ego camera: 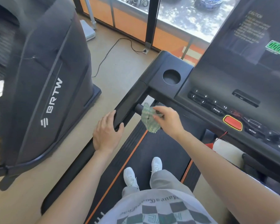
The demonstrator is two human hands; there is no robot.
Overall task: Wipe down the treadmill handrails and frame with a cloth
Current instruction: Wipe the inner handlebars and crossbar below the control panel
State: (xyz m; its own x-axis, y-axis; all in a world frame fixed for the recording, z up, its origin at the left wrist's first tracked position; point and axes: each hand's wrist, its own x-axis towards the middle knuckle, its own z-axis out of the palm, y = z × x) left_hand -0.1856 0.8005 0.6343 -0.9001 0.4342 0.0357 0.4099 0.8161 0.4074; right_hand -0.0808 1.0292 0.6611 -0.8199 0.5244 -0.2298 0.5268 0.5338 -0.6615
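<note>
I stand on a black treadmill with its belt (145,151) under my white shoes. My left hand (107,133) grips the end of the left handrail (128,102), thumb on the inner side. My right hand (166,120) pinches a crumpled green cloth (149,118) and holds it against a short black bar (138,108) that juts inward under the console, just right of the handrail. The console (232,88) with a cup holder (171,77), numbered buttons and a red stop button (232,122) lies to the right.
A second black machine (44,88) marked BRTW stands to the left across a strip of beige floor (118,68). A black cable (108,54) runs over the floor to a socket by the window. A red safety cord (220,137) hangs under the console.
</note>
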